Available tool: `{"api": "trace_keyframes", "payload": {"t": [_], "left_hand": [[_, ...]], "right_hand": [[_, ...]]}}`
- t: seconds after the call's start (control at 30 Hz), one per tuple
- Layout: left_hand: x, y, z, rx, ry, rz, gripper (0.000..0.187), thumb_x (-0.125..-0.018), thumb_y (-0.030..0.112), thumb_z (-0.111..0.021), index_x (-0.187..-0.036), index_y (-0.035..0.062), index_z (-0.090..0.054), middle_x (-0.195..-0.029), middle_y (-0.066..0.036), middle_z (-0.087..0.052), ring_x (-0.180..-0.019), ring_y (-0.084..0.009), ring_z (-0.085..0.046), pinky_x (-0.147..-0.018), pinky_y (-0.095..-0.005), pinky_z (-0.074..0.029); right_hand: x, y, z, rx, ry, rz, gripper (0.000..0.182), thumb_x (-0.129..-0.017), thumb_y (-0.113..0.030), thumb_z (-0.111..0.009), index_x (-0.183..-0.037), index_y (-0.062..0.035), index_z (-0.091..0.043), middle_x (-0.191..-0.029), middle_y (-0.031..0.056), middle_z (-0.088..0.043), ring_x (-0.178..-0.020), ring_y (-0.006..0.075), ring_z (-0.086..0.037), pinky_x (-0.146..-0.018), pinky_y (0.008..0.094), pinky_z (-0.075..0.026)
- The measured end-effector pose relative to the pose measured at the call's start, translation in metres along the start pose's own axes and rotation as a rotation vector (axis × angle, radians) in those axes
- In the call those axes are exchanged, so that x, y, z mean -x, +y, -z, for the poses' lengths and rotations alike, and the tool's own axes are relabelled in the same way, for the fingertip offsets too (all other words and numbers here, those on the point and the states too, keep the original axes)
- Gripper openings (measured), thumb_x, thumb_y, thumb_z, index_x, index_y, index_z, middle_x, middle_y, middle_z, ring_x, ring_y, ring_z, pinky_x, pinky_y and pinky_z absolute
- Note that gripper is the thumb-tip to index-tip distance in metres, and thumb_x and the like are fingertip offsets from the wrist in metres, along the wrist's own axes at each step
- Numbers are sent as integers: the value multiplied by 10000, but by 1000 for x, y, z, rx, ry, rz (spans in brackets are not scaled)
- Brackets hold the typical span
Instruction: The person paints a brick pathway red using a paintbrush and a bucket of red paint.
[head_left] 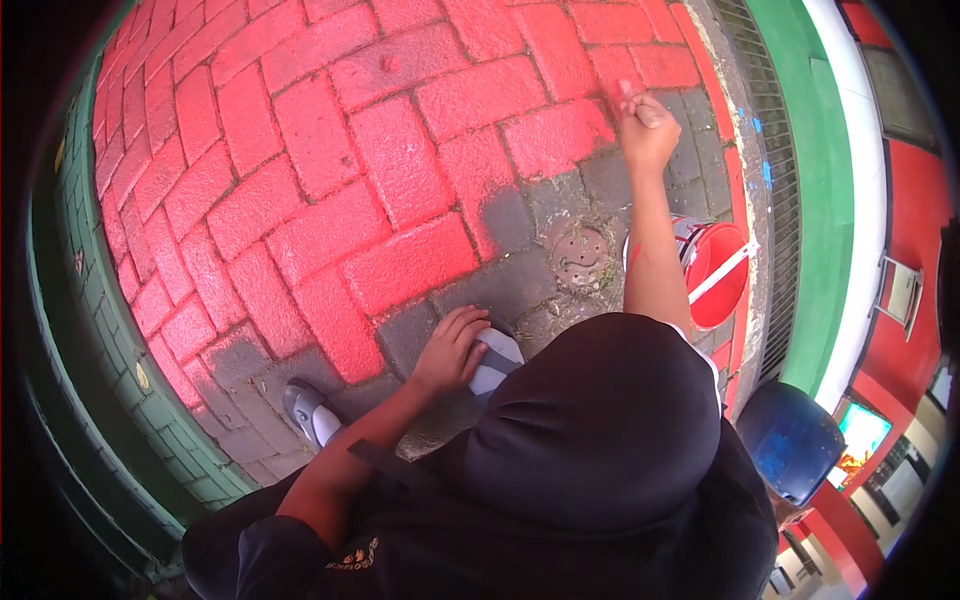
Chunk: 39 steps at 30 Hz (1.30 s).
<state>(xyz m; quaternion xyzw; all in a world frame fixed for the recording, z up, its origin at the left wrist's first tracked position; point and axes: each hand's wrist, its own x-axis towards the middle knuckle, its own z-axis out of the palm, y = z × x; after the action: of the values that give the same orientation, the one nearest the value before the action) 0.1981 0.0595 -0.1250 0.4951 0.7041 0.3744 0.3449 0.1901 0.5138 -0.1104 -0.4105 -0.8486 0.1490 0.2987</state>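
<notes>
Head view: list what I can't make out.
In the head view:
Right hand: anything gripped, blurred and behind curled fingers.
Round red bucket: printed wall, partly behind right forearm.
Grey-white shoe by left hand: partly behind hand and black-clad knee.
Gold lettering on black shirt: too small.
</notes>
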Motion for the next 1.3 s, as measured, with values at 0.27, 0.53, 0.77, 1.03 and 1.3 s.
{"api": "trace_keyframes", "payload": {"t": [0.27,0.53,0.77,1.03,1.3], "left_hand": [[1,-19,2,85,3,-4,428,-951,179,-643,-1318,-14,-537,-1393,-218,-538,-1333,-420,-489,-1161,-505,-380],[1,-18,5,41,-50,-33,596,-891,304,-703,-1351,-20,-506,-1414,-227,-518,-1352,-436,-468,-1174,-512,-364],[5,-23,2,-4,-77,-48,675,-872,360,-727,-1377,-20,-491,-1436,-225,-502,-1374,-440,-448,-1186,-517,-350],[4,-28,-2,-20,-71,-73,702,-870,404,-726,-1374,-27,-498,-1439,-226,-494,-1379,-440,-438,-1186,-517,-349],[5,-28,-1,-48,-90,-83,716,-869,430,-726,-1363,-37,-504,-1442,-234,-488,-1382,-439,-434,-1188,-509,-350]], "right_hand": [[111,-95,-22,-392,-423,144,124,-755,-150,-764,-872,-114,-777,-1022,134,-773,-850,270,-756,-811,390,-587],[-40,32,-23,-161,-187,-349,203,-897,-204,-689,-744,-71,-667,-748,109,-720,-673,253,-704,-611,404,-542],[62,-57,-24,-300,-401,-23,135,-883,-261,-723,-899,-149,-797,-902,179,-741,-857,334,-738,-779,436,-574],[18,36,-10,-278,-177,-217,248,-894,-42,-643,-659,-47,-567,-675,40,-661,-612,92,-638,-562,320,-533],[75,-66,-4,-430,-482,-35,88,-825,-1,-680,-843,-44,-754,-956,100,-789,-895,198,-766,-818,326,-585]]}}
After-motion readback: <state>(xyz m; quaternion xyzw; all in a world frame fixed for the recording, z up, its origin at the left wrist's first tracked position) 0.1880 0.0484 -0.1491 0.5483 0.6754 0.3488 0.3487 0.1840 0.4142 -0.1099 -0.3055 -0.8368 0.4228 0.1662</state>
